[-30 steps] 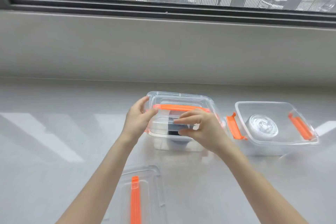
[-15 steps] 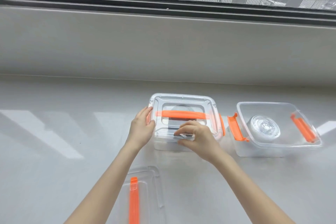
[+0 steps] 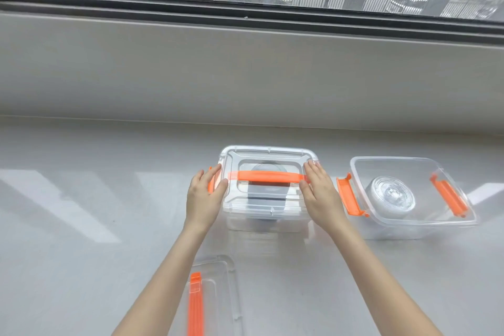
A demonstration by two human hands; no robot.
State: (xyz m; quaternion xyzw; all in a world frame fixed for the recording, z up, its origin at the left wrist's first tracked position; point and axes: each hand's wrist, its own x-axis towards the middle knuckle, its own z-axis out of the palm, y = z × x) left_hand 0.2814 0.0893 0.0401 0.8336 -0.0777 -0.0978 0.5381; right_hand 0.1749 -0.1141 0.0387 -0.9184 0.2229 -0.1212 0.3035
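Currently the left grip and right grip lie flat and released against the lidded box on the bench; uneven pressure could skew the lid, leaving its side latch unfastened.

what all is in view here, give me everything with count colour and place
lidded box: 1, clear with orange handle, centre of counter
dark item: 1, dark grey, inside lidded box
open box: 1, clear, right of lidded box
latches: 2, orange, on open box's ends
round dish: 1, clear, inside open box
loose lid: 1, clear with orange handle, near side, by left forearm
counter: 1, pale grey, under everything
window: 1, dark frame, behind
left hand: 1, flat on lidded box's left end
right hand: 1, flat on its right end
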